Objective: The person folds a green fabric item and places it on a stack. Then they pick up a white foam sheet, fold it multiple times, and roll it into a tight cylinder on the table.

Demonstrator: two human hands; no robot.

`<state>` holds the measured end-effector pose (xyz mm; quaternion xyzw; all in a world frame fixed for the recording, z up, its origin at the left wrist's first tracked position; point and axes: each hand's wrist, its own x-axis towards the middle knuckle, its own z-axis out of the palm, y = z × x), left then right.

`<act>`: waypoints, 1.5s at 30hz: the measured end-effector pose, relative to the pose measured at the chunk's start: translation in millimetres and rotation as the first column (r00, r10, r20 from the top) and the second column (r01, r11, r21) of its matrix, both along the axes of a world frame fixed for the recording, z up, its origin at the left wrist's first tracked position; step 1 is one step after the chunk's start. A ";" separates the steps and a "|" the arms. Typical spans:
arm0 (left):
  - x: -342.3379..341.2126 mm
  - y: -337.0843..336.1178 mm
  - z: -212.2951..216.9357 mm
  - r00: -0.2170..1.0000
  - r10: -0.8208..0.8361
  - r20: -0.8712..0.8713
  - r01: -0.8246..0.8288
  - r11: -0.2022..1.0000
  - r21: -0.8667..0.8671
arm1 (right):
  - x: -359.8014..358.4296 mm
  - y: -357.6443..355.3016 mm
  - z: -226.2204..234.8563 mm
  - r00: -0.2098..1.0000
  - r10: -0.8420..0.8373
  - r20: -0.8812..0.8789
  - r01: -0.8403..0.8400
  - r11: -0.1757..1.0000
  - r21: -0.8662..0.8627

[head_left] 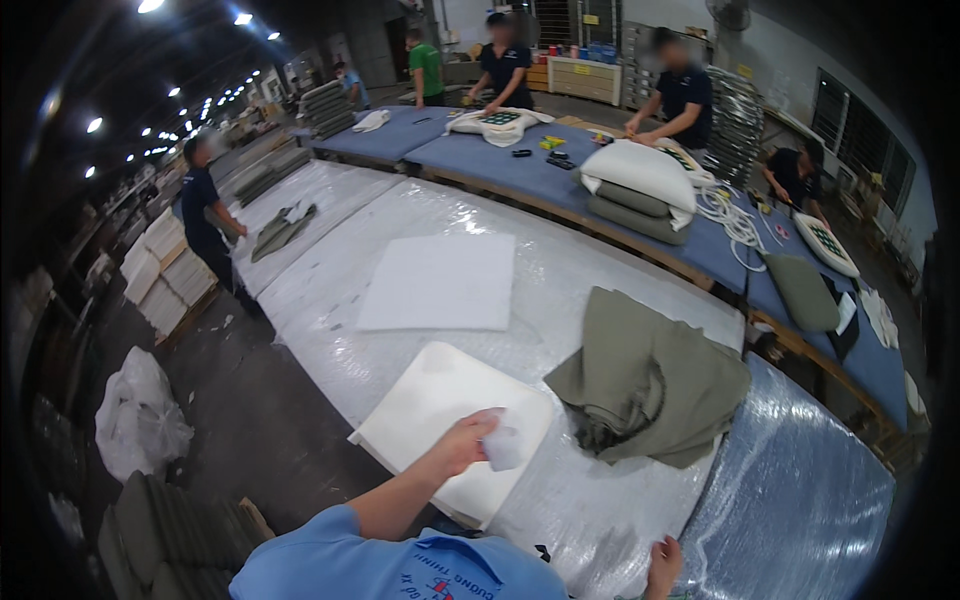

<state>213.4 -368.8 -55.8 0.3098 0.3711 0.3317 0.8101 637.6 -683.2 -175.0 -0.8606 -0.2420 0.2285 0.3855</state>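
Note:
My left hand [468, 445] is closed on a small, thin whitish piece [503, 449], perhaps sheet or film; I cannot make out which. It hangs just over a cream-white cushion pad [420, 400] lying on the plastic-covered table. At the lower right, my right hand [662, 570] is near the table's near edge, fingers loosely bent and a little apart, with nothing visible in them. To the right of the pad lies a crumpled olive-green fabric cover [650, 385]. Beyond the pad a flat white square sheet [438, 282] rests on the table.
Blue-topped tables [560, 170] run along the far side, with stacked cushions [640, 190] and white cord [730, 220]. Several people work there; one person [205, 210] stands at the left. Olive cushions [170, 530] are piled at lower left, near a plastic bag [143, 415].

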 end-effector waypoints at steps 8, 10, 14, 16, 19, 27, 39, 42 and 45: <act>-24.4 51.6 -11.2 0.975 -0.223 0.013 0.223 0.975 -0.014 | -292.8 234.1 56.2 0.352 0.556 -0.753 -0.127 0.826 0.550; -40.6 69.7 -11.6 0.968 -0.248 -0.051 0.247 0.969 -0.023 | -316.8 264.5 54.8 0.467 0.460 -0.755 -0.151 0.883 0.444; -73.0 108.1 -22.1 0.951 -0.248 -0.185 0.251 0.968 -0.006 | -327.3 306.1 35.0 0.565 0.383 -0.731 -0.154 0.919 0.362; -88.3 121.9 -40.2 0.906 -0.302 -0.296 0.316 0.949 -0.002 | -328.9 313.0 26.8 0.623 0.365 -0.692 -0.184 0.928 0.323; -110.8 138.7 -70.6 0.926 -0.271 -0.263 0.290 0.956 0.035 | -332.5 331.5 16.0 0.670 0.445 -0.594 -0.377 0.893 0.243; -64.3 176.6 -103.1 0.812 -0.375 -0.447 0.369 0.924 -0.104 | -311.0 331.6 1.4 0.683 0.119 -0.721 -0.030 0.990 0.135; 35.3 223.4 -158.0 0.586 -0.119 -0.802 0.558 0.777 0.292 | -244.1 380.6 -58.6 0.998 -0.035 -0.059 0.029 0.994 -0.102; 33.6 210.7 -147.2 0.570 0.040 -0.821 0.635 0.613 0.471 | -246.1 381.6 -59.9 0.995 -0.068 -0.067 0.056 0.985 -0.163; 28.5 190.5 -155.2 0.709 0.129 -0.693 0.612 0.375 0.696 | -248.0 380.1 -57.0 0.992 -0.073 -0.099 0.051 0.976 -0.212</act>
